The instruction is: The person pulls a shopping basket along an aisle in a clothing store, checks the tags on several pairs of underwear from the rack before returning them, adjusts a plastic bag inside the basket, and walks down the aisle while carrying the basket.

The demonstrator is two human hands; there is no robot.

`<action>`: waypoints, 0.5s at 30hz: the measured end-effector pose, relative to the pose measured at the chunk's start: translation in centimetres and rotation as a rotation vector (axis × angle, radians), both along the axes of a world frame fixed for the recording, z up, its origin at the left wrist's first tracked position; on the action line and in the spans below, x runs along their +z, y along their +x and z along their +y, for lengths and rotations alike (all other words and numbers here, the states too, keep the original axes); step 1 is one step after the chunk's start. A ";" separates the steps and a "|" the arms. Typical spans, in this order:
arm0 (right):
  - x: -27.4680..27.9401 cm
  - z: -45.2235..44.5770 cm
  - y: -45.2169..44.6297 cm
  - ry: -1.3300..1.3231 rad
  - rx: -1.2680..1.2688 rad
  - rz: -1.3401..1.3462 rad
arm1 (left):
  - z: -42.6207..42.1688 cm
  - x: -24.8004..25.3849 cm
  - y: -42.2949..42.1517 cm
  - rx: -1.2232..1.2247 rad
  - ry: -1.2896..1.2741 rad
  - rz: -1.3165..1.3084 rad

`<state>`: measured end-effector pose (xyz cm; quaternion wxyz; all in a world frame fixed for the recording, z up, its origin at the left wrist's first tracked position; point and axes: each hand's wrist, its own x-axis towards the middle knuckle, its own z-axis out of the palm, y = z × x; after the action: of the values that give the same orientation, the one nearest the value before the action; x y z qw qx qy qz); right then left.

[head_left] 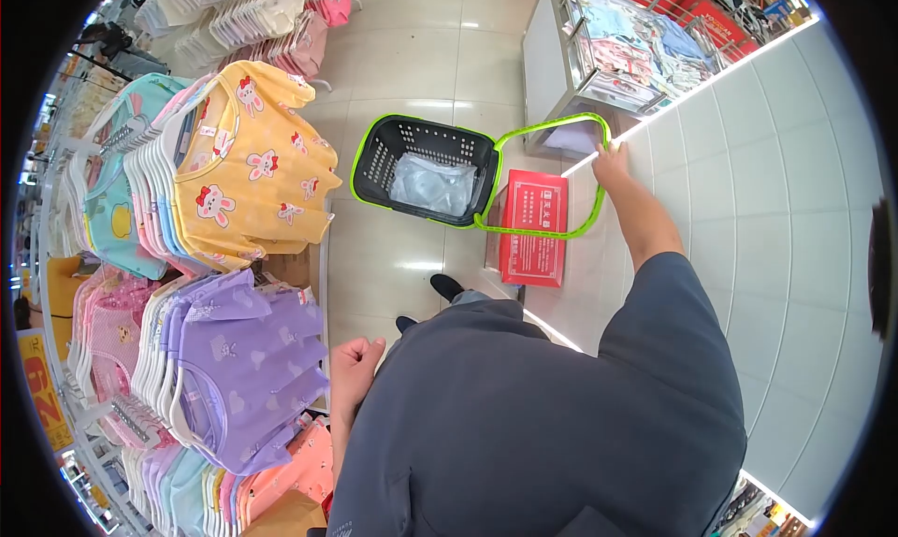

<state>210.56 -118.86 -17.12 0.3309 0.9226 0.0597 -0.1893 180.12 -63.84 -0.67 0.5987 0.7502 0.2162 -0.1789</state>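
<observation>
My right hand (pixel 613 166) is wrapped round the long bright green handle (pixel 599 214) of a shopping basket. The dark grey basket (pixel 426 130) has a green rim and slotted walls, and hangs out in front of me over the floor. In it lies something in clear crinkled plastic (pixel 433 183); what it is, I cannot make out. My left hand (pixel 355 367) hangs low by my side, fingers curled in and thumb on top, with nothing visible in it. Nearest to that hand is a purple children's top (pixel 253 359) on a hanger.
At left a rack holds children's clothes, including a yellow rabbit-print top (pixel 257 158). A red box (pixel 535 228) with white lettering stands against the grey panel wall (pixel 739 210) at right. A bin of folded clothes (pixel 636 50) is ahead; pale floor tiles (pixel 393 284) run between.
</observation>
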 end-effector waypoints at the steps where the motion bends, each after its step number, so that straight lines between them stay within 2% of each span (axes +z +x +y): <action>1: 0.0 -0.1 -0.6 -0.019 -0.002 0.008 | -0.2 0.1 0.0 0.002 -0.002 0.007; 7: 1.7 0.7 -2.0 0.020 0.036 0.035 | -0.8 -0.2 -0.3 -0.003 -0.021 -0.010; 15: 1.2 2.1 -3.0 -0.057 0.041 0.134 | -1.9 -0.6 -0.8 0.007 -0.031 -0.048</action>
<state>207.58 -116.74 -15.91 0.3562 0.8965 0.0951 -0.2457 179.31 -65.75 -1.29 0.6158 0.7442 0.2017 -0.1623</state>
